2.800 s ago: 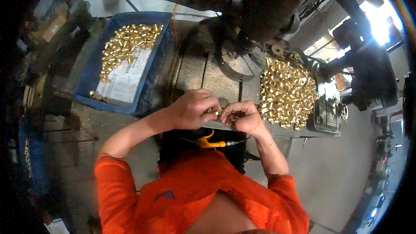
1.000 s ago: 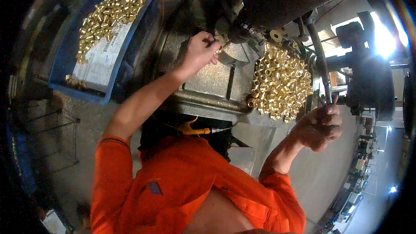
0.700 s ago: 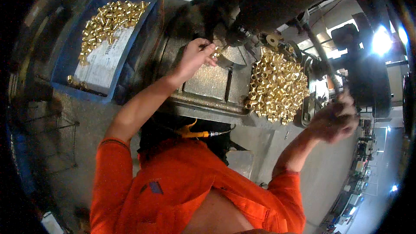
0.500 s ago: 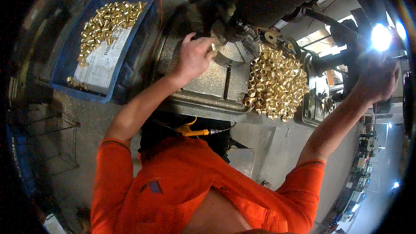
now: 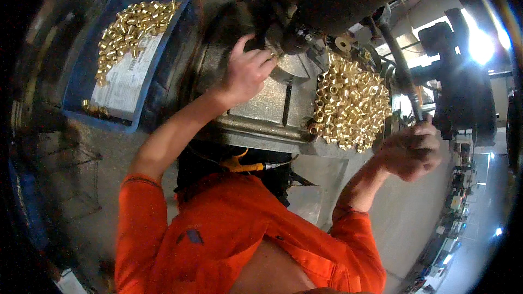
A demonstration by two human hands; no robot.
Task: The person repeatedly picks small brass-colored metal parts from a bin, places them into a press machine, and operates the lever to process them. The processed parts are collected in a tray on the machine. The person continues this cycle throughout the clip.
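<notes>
My left hand point(image 5: 249, 73) reaches over the machine's metal table point(image 5: 256, 110). Thumb and fingers pinch a small brass fitting point(image 5: 273, 54), mostly hidden, close by the dark chuck point(image 5: 298, 39). My right hand point(image 5: 411, 152), slightly blurred, is closed around the lower end of a long machine lever point(image 5: 400, 65). Just right of the left hand, a large heap of brass fittings point(image 5: 351, 103) covers the right part of the table.
To the left stands a blue tray point(image 5: 139, 110) with more brass fittings point(image 5: 128, 30) on a printed paper sheet point(image 5: 121, 90). A yellow air gun point(image 5: 245, 167) hangs below the table's front edge. Dark machine parts point(image 5: 348, 0) overhang the back. A bright lamp shines at the right.
My right hand has come down and inward from the far right, with the lever swinging along. The left hand has shifted slightly; its brass fitting now shows less and sits nearer the chuck.
</notes>
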